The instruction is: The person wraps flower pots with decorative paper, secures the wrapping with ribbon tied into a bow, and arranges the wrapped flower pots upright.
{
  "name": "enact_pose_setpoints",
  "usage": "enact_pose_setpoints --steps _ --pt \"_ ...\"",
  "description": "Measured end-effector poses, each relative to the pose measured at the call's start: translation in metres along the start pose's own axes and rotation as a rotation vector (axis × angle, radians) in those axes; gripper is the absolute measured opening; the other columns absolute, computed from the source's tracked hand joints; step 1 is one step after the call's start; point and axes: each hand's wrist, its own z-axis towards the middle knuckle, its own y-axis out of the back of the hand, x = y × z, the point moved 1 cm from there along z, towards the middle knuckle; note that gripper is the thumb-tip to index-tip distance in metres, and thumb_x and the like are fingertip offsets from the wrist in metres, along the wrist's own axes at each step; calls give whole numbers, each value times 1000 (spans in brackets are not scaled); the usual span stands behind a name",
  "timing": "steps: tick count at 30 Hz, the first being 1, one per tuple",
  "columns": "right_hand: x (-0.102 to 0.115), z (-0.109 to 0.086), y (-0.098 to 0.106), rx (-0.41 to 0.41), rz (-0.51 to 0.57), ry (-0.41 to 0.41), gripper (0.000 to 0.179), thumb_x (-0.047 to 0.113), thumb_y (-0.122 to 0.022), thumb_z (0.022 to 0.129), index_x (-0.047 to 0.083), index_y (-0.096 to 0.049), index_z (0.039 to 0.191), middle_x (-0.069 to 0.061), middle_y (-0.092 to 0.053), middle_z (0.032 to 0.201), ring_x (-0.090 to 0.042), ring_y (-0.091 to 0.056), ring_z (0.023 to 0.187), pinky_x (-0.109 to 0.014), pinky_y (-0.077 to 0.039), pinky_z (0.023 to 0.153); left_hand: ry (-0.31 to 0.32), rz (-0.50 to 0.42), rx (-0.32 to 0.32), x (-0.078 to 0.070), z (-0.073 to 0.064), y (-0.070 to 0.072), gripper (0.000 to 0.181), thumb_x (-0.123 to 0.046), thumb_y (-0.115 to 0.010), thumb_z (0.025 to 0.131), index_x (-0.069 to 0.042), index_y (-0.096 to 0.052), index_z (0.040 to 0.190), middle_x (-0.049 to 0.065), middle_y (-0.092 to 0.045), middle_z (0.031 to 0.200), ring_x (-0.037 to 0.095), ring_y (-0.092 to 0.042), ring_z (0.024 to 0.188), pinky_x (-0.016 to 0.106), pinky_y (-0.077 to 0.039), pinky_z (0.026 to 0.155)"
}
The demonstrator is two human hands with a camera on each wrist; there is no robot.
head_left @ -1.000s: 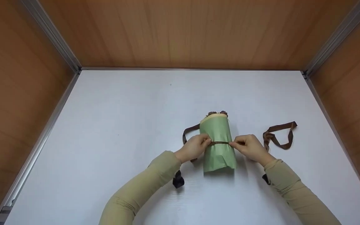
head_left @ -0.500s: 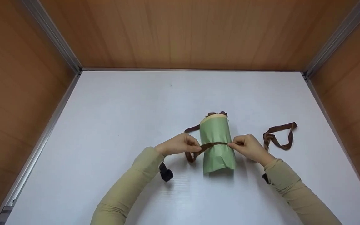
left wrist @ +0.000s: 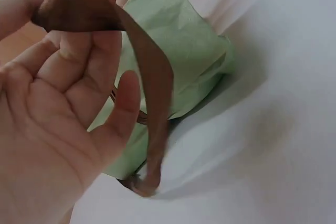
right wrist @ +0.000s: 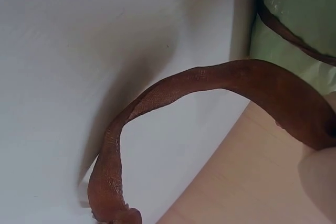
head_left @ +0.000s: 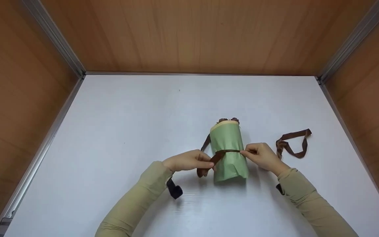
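Observation:
A bouquet wrapped in green paper point(head_left: 227, 136) lies on the white table, brown flower heads point(head_left: 223, 120) showing at its far end. Round its middle runs a brown ribbon point(head_left: 218, 157), cinching the paper. On the left side, my left hand point(head_left: 188, 160) holds one length of ribbon by the fingers; in the left wrist view that ribbon point(left wrist: 157, 80) arcs down past the thumb, which stands apart from it. My right hand point(head_left: 264, 158) pinches the ribbon between thumb and forefinger at the wrap's right edge. The right wrist view shows a ribbon tail point(right wrist: 252, 80) curving away from that hand.
The ribbon's loose right end point(head_left: 294, 135) lies in a twisted loop on the table point(head_left: 137, 115). Wood-grain panels point(head_left: 189, 36) enclose the back and both sides. A dark strap end point(head_left: 175, 191) hangs below the left wrist.
My left hand has moved from the wrap's middle out to the left and slightly nearer, drawing the ribbon with it. The right hand has stayed almost still at the right edge.

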Motion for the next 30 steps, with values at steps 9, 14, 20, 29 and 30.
enact_pose_setpoints --steps 9,14,20,29,30 --pt "-3 1 -1 3 -4 4 32 20 -63 92 1 -58 66 7 -35 56 -3 -33 52 -20 -29 52 237 63 -1 -5 -35 13 31 -19 -50 98 8 -64 103 -1 -49 58 8 -51 49 23 -42 48" --pt "-3 0 -1 -1 -5 3 31 19 -63 92 0 -58 67 7 -34 55 -3 -32 52 -21 -29 52 361 350 -128 -2 -40 19 31 -24 -48 99 -1 -68 101 2 -64 79 12 -58 73 29 -48 69" --pt "-3 1 0 8 13 0 31 19 -63 91 1 -58 66 6 -36 56 -3 -34 53 -20 -30 52 225 374 -298 7 -4 2 39 -28 -42 101 -9 -51 134 11 -57 131 25 -48 127 42 -35 107" --pt "0 2 -3 -4 13 23 31 17 -64 91 7 -55 63 8 -34 56 -3 -33 52 -20 -29 52 136 144 -388 17 26 -9 24 -23 -53 98 -2 -65 98 7 -62 81 14 -53 73 21 -41 64" --pt "0 2 -4 -3 16 23 31 17 -64 91 6 -55 63 8 -35 56 -3 -33 52 -20 -29 52 129 115 -370 17 23 -7 25 -22 -53 97 0 -66 96 4 -61 78 15 -52 72 21 -40 63"
